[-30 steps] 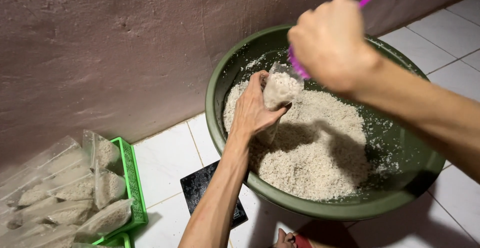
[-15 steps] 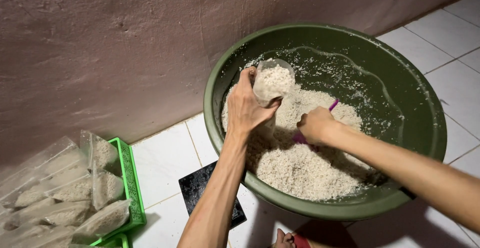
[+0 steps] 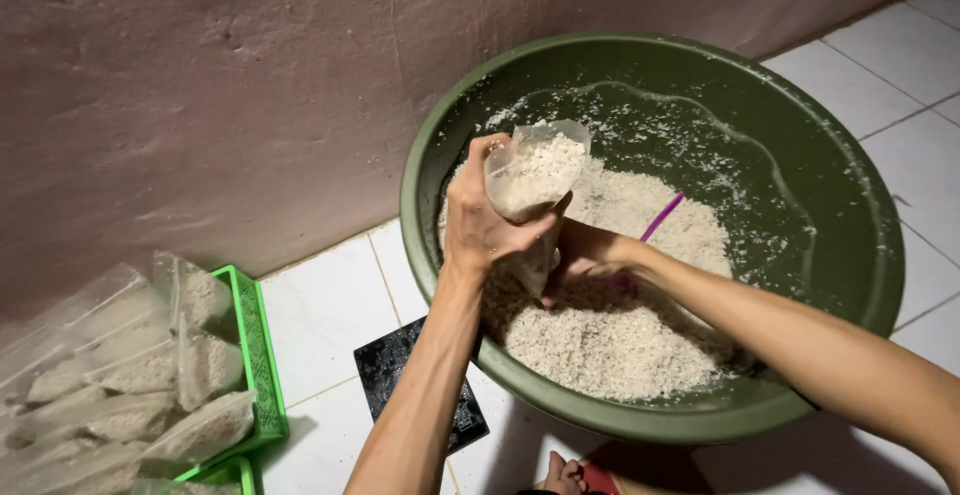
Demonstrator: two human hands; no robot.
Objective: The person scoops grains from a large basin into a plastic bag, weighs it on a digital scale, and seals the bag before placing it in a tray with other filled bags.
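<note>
1. Left hand (image 3: 480, 220), centre of frame: fingers wrapped tight round a clear plastic bag (image 3: 532, 183), thumb side facing cam, bag held upright w/ mouth open at top.
2. Bag approx. full of white grains, top edge flared; lower part hidden behind the left palm.
3. Right hand (image 3: 585, 255), just right of & below the left: fingers curled shut round a pink scoop handle (image 3: 662, 217), which sticks out up-right; scoop end hidden by hand & bag, so contents can't be told.
4. Right knuckles touching or v. close to the bag's underside; exact contact unclear.
5. Both hands over a heap of white grains (image 3: 610, 325) inside a big round green basin (image 3: 850, 285), centre-right of frame; loose grains stuck on the inner wall.
6. Basin resting on white floor tiles (image 3: 330, 305), near a pinkish wall (image 3: 200, 85) across the top of frame.
7. Black flat scale-like slab (image 3: 385, 370) on tiles, lower centre, partly under basin rim & left forearm.
8. Green plastic basket (image 3: 255, 355), lower left, stacked w/ filled clear bags (image 3: 120, 395) lying on their sides, well apart from the basin.
</note>
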